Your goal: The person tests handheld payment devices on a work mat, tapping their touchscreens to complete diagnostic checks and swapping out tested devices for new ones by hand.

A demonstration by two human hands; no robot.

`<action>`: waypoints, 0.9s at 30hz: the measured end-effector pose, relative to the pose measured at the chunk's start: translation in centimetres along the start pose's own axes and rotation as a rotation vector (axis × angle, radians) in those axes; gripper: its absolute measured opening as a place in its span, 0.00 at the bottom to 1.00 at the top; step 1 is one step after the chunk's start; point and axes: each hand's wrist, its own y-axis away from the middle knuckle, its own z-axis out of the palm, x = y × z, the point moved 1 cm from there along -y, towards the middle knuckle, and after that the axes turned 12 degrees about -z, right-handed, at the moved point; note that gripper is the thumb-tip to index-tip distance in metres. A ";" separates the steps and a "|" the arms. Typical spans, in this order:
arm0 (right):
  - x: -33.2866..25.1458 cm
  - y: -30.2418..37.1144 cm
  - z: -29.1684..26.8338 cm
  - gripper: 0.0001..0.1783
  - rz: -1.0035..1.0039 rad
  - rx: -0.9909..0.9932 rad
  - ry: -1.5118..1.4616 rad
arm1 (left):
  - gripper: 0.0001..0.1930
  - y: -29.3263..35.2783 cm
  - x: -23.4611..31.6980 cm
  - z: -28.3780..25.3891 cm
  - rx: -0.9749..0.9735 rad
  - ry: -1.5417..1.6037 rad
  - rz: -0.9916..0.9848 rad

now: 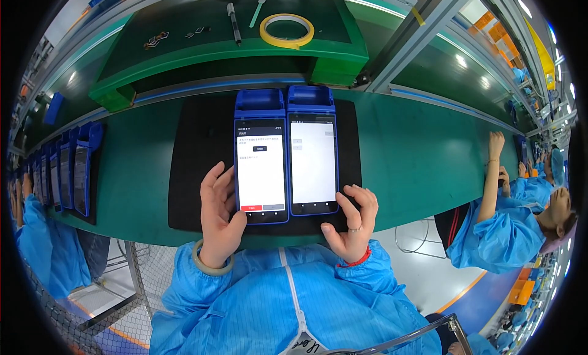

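Two blue handheld terminals sit side by side on the black mat (196,171). Left hand (219,215) cups the left terminal (261,165), thumb on its screen. Right hand (354,223) has loose fingers touching the right terminal (312,159)'s bottom corner.

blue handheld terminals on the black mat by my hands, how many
2, side by side: the left terminal at the left hand, the right terminal at the right hand. More stand far left.

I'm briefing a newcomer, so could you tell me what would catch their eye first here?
Two blue handheld terminals with lit white screens, the left terminal and the right terminal, lie side by side on a black mat. The left hand and right hand touch their lower edges. A yellow tape roll sits on the green shelf behind.
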 end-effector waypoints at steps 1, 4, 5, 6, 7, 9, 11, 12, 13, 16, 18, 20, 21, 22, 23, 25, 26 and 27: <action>0.0 0.1 0.1 0.26 0.000 0.012 -0.008 | 0.40 0.0 0.0 0.0 0.001 0.002 0.001; 0.0 0.1 0.1 0.25 -0.003 0.029 -0.021 | 0.40 0.1 -0.1 -0.1 0.001 0.025 0.000; 0.0 0.1 0.1 0.25 -0.004 0.034 -0.025 | 0.40 0.1 -0.1 -0.1 0.000 0.026 0.001; 0.0 0.1 0.0 0.25 -0.005 0.035 -0.023 | 0.41 0.0 -0.1 -0.2 -0.004 0.039 -0.005; 0.0 0.1 -0.1 0.25 -0.020 0.022 -0.013 | 0.41 0.0 -0.2 -0.2 -0.006 0.052 -0.011; 0.1 0.0 -0.1 0.25 -0.036 0.009 -0.003 | 0.42 -0.1 -0.1 -0.3 -0.030 0.081 -0.026; 0.0 -0.1 -0.1 0.25 -0.053 -0.030 -0.007 | 0.43 -0.1 0.3 -0.6 -0.055 0.111 -0.040; -0.2 -0.4 -0.2 0.25 -0.053 -0.030 -0.006 | 0.44 -0.1 0.5 -0.7 -0.087 0.107 -0.062; -0.5 -0.7 -0.3 0.25 -0.065 -0.068 0.017 | 0.45 -0.2 0.6 -0.8 -0.118 0.104 -0.085; -0.7 -1.0 -0.3 0.25 -0.090 -0.130 0.044 | 0.48 -0.4 0.6 -1.3 -0.189 0.179 -0.122; -0.9 -1.1 -0.3 0.25 -0.104 -0.155 0.046 | 0.48 -0.5 0.5 -1.6 -0.211 0.191 -0.116; -1.0 -1.2 -0.4 0.26 -0.104 -0.233 0.060 | 0.49 -0.5 0.5 -1.7 -0.235 0.203 -0.110; -1.1 -1.2 -0.4 0.26 -0.105 -0.234 0.058 | 0.49 -0.5 0.6 -1.6 -0.240 0.193 -0.106; -1.1 -1.2 -0.4 0.27 -0.095 -0.258 0.073 | 0.49 -0.4 0.6 -1.6 -0.246 0.183 -0.102; -1.2 -1.2 -0.4 0.28 -0.085 -0.282 0.088 | 0.49 -0.4 0.5 -1.6 -0.245 0.183 -0.103; -1.3 -1.3 -0.4 0.28 -0.087 -0.309 0.122 | 0.48 -0.4 0.5 -1.6 -0.268 0.151 -0.080; -1.4 -1.3 -0.4 0.29 -0.090 -0.334 0.157 | 0.48 -0.4 0.4 -1.6 -0.267 0.151 -0.080; -1.4 -1.2 -0.4 0.29 -0.090 -0.335 0.156 | 0.48 -0.3 0.3 -1.5 -0.263 0.148 -0.077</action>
